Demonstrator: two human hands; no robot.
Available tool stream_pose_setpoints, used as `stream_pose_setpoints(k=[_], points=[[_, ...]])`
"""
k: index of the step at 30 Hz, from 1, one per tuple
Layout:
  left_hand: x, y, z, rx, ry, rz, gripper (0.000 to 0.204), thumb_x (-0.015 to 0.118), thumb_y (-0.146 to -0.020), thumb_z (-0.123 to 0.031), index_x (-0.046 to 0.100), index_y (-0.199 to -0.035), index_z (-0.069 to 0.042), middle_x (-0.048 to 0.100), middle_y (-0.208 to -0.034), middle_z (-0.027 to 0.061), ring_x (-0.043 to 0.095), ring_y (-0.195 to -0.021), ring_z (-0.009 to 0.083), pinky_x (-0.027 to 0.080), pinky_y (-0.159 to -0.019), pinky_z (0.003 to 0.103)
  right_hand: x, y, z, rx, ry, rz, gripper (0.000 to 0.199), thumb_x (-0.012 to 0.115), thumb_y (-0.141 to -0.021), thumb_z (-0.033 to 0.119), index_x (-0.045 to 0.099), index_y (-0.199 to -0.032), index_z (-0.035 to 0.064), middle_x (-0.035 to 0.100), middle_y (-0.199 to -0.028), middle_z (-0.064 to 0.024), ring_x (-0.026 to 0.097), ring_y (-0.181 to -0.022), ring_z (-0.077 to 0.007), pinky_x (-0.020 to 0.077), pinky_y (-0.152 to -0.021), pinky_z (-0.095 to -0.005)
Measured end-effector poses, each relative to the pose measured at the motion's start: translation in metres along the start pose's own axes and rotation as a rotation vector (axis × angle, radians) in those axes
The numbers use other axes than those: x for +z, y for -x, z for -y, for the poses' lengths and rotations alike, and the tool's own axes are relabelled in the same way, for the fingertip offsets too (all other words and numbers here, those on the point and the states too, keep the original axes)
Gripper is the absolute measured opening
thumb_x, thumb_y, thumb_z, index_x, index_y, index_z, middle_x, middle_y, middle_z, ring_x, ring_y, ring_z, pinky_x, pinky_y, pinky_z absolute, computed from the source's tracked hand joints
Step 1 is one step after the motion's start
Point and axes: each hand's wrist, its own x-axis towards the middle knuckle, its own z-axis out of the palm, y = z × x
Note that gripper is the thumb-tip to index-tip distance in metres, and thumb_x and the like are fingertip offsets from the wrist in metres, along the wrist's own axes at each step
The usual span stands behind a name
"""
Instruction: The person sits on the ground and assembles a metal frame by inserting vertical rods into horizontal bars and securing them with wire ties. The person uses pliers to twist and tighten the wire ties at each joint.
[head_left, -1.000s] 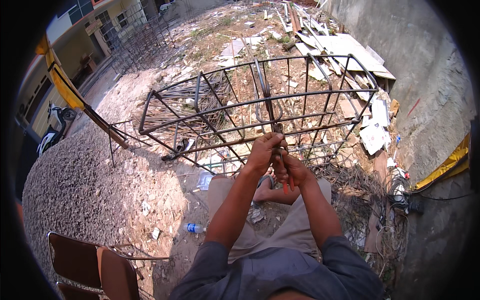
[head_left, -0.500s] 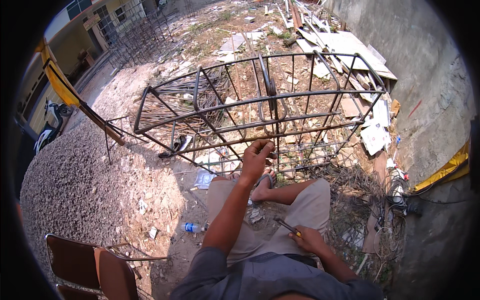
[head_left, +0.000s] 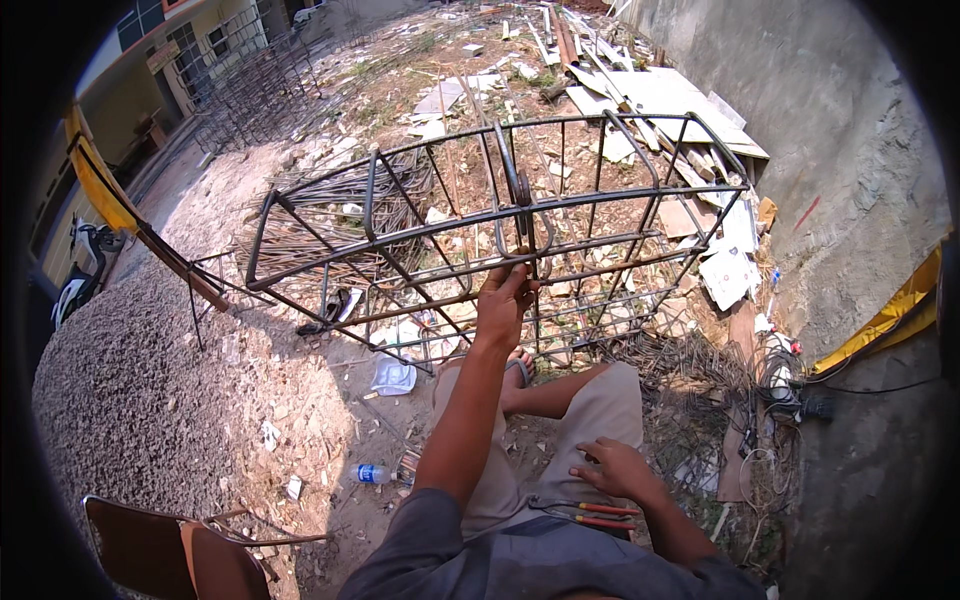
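Observation:
A long rebar cage [head_left: 450,216] of dark steel bars and bent stirrups stretches across the view in front of me. My left hand [head_left: 503,305] reaches up to its middle, fingers closed round a near lower bar beside the central stirrups. Whether those fingers also pinch anything small is hidden. Over my right thigh hovers my right hand [head_left: 617,470], its fingers apart and nothing in them. Just below it, a pair of pliers [head_left: 585,513] with red-orange handles lies across my lap, apart from the hand.
Gravel is heaped [head_left: 130,390] at left, with a brown chair [head_left: 135,545] at lower left. A plastic bottle [head_left: 370,473] lies near my leg. Bundled rebar [head_left: 330,215] sits beyond the cage. At right, boards [head_left: 675,105] and tangled wire [head_left: 700,375] lie along a concrete wall [head_left: 840,180].
My right hand has let go of the pliers, which now lie on my lap. My left hand has risen to the cage bar and closed on it. The view has shifted slightly.

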Motion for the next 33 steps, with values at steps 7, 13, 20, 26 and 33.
stream_pose_setpoints(k=[7,13,20,26,33], points=[[-0.005,-0.015,0.013,-0.013,0.214,0.066,0.022,0.059,-0.102,-0.007,0.065,-0.124,-0.01,0.068,-0.104,0.0013,0.066,-0.087,0.015,0.058,-0.076,0.03,-0.101,-0.13,0.098,-0.401,0.052,-0.653,0.033,0.066,-0.096,0.022,0.067,-0.127,0.0113,0.073,-0.094,-0.0142,0.07,-0.079,-0.0345,0.0556,-0.066,-0.0428],[-0.011,-0.025,0.017,-0.024,0.265,0.153,0.019,0.056,-0.104,-0.007,0.063,-0.121,-0.001,0.07,-0.11,0.0088,0.07,-0.097,0.0185,0.059,-0.084,0.032,-0.132,-0.217,0.134,-0.236,0.502,-0.695,0.038,0.057,-0.101,0.024,0.061,-0.136,0.0092,0.074,-0.086,-0.0157,0.073,-0.073,-0.034,0.0569,-0.062,-0.045],[-0.021,-0.027,0.013,-0.028,0.236,0.254,0.018,0.057,-0.104,-0.008,0.063,-0.12,-0.001,0.069,-0.114,0.0072,0.069,-0.097,0.0146,0.058,-0.081,0.029,-0.126,-0.244,0.144,-0.178,0.574,-0.736,0.015,0.055,-0.1,0.021,0.06,-0.103,0.0074,0.07,-0.07,-0.0163,0.07,-0.062,-0.0369,0.0525,-0.054,-0.0499],[-0.006,-0.011,0.006,0.064,-0.017,-0.031,0.018,0.064,-0.099,-0.005,0.066,-0.116,0.001,0.071,-0.103,0.0055,0.066,-0.086,0.0105,0.054,-0.073,0.025,-0.125,-0.24,0.134,-0.285,0.509,-0.868,0.013,0.059,-0.099,0.019,0.058,-0.094,0.0079,0.069,-0.07,-0.0159,0.069,-0.062,-0.0357,0.0517,-0.053,-0.0475],[-0.001,-0.01,0.005,0.29,-0.17,-0.009,0.013,0.066,-0.1,-0.009,0.07,-0.105,0.003,0.072,-0.097,0.0062,0.065,-0.082,0.0083,0.052,-0.07,0.023,-0.112,-0.232,0.131,-0.375,0.259,-1.056,0.01,0.063,-0.099,0.017,0.064,-0.099,0.0067,0.07,-0.072,-0.0151,0.069,-0.063,-0.0347,0.0515,-0.055,-0.0453]])
